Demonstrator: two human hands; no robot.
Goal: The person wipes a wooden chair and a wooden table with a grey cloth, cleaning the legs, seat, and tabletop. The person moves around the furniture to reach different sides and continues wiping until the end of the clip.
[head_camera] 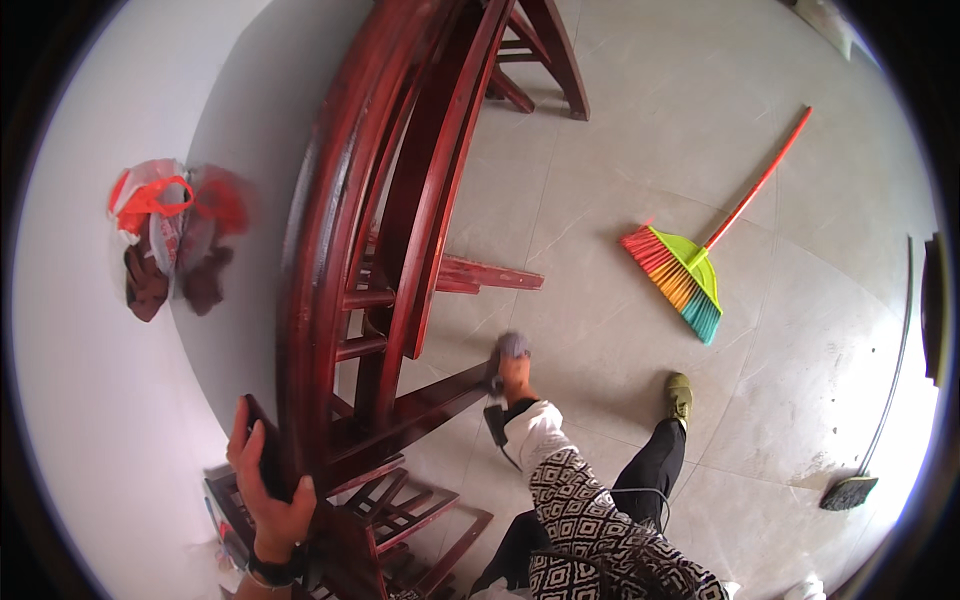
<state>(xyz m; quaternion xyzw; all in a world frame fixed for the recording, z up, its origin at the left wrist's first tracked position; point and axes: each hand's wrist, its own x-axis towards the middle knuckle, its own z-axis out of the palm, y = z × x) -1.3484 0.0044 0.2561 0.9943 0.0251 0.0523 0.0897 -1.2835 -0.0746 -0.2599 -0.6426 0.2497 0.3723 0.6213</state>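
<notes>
A long piece of dark red lacquered wooden furniture (420, 247), with curved rails and slats like a bench frame, stands in front of me on the left. My left hand (274, 491) grips its near corner post, thumb on one side and fingers on the other. My right hand (516, 375) is at the outer end of the lower crosspiece (427, 412). It presses a grey cloth (511, 345) against the wood there; the hand is blurred and its fingers are mostly covered. A dark band circles each wrist.
On the tiled floor lie a broom with multicoloured bristles (679, 281) and, farther right, a black brush-headed broom (851, 491). Plastic bags (154, 199) are by the white wall at left. Red wooden frames (420, 510) stand below, another chair-like frame (551, 60) beyond.
</notes>
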